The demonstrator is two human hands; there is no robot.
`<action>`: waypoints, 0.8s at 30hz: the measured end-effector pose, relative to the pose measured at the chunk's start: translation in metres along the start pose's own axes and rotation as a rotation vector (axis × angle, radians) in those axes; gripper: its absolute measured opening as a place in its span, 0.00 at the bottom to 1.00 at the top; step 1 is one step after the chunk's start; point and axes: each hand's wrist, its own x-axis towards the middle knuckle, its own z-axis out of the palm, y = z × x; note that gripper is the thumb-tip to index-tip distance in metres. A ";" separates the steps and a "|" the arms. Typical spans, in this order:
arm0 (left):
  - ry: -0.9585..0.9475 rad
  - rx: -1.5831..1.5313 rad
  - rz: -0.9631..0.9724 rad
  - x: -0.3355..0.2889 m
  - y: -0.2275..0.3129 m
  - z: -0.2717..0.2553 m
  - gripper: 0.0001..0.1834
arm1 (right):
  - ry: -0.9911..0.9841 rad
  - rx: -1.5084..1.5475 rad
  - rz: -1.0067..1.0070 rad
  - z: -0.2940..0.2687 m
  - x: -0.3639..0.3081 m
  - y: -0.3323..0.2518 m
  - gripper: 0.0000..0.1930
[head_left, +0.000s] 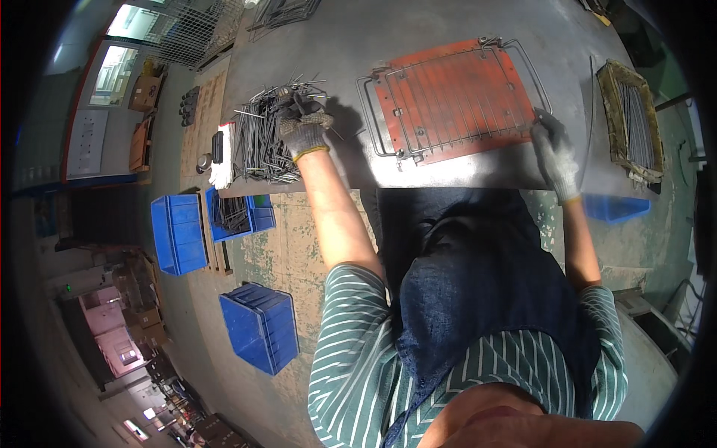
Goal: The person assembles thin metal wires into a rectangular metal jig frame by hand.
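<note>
where it lies on the red plate (441,151), the wire rack (457,101) presents thin bars side by side, with bent wire loops projecting past the plate's left and right edges. judged by appearance, the rack is light and stiff, and loose bars could shift if knocked; the outer loops offer the best hold.

loose metal rods (258,145) form a tangled heap left of the plate. each is judged light, stiff and smooth enough to slip against its neighbours; a pinch near mid-length would suit, clear of crossing ends.

the left hand (303,125), in a grey glove with a dark-patched surface, is over the heap's right side, left of the plate. its fingers are curled among the rods; whether they grip one cannot be told. that forearm reaches forward and slightly left, elbow nearly straight.

the right hand (555,155), in a pale glove, is at the plate's near right corner, fingers pointing forward and inward, seemingly touching the corner. whether it grips cannot be told. its forearm rises steeply from the near side.

further right of the plate, a worn tray (606,89) contains more rods. left of the plate, past the heap, lies a white cloth (222,160). on the floor, nearer the person and left of the plate, stands a blue bin (260,328).
</note>
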 end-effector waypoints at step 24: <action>0.304 1.038 -0.469 -0.028 -0.150 0.111 0.19 | -0.584 0.362 -0.105 0.071 -0.042 -0.093 0.18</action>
